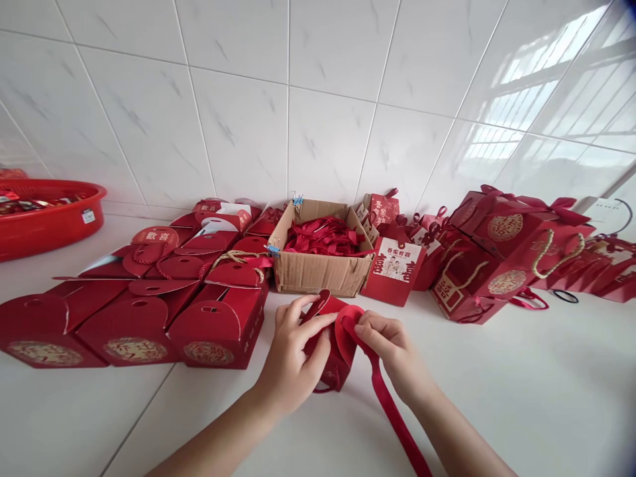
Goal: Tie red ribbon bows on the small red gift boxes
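Observation:
A small red gift box (342, 354) sits on the white table in front of me, its rounded top flaps raised. My left hand (298, 348) rests on its left side, thumb and fingers on the flaps. With thumb and index finger pinched, my right hand (390, 344) holds a dark red ribbon (390, 401) at the round right flap. The ribbon's long tail hangs down toward the table's near edge. Whether the ribbon passes through a hole in the flap is hidden by the fingers.
Several red boxes (216, 331) stand in rows at the left, near a red basin (50, 222). A cardboard box (322, 273) of ribbons is by the tiled wall. More red boxes (501, 265) with bows and a black ring (565, 297) lie at the right.

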### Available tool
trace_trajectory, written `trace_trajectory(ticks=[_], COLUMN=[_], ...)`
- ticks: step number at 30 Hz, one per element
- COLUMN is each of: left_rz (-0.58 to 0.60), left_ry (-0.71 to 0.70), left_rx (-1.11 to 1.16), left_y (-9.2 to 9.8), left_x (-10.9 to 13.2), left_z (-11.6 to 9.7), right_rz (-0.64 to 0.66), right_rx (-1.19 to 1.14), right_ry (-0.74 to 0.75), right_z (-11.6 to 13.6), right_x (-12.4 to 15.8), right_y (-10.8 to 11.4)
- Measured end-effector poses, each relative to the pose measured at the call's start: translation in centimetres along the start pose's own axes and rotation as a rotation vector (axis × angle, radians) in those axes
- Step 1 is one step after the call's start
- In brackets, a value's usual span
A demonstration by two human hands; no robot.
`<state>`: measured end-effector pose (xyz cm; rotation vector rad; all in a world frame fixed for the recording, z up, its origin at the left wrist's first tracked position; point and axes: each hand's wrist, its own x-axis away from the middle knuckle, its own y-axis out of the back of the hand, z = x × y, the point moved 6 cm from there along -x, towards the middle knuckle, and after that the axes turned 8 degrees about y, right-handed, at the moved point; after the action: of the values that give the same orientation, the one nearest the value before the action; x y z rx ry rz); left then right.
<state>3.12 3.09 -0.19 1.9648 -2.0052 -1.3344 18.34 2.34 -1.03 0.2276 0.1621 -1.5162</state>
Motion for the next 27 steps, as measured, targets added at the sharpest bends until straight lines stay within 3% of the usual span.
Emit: trace_trajectory(ticks=[7,18,22,27], left_rz=[-0.046,-0.148,-0.187,-0.219], left_ry=[-0.046,0.035,-0.066,-0.242], left_rx=[-0.019,-0.029,-0.042,0.007], left_y=[0.0,0.6,1.0,1.8], left_x=[-0.1,-0.5,-0.4,0.1], left_z=[-0.1,0.2,-0.5,-1.5], right_rz=[0.003,0.030,-0.010,-0.200], right_rx=[0.095,0.065,0.119,0.287], right_ry=[0.073,0.106,0.144,0.313], right_z=[0.0,0.2,0.4,1.3], right_x=[0.1,0.3,0.2,0.3], right_y=[-0.1,-0.8,-0.4,1.0])
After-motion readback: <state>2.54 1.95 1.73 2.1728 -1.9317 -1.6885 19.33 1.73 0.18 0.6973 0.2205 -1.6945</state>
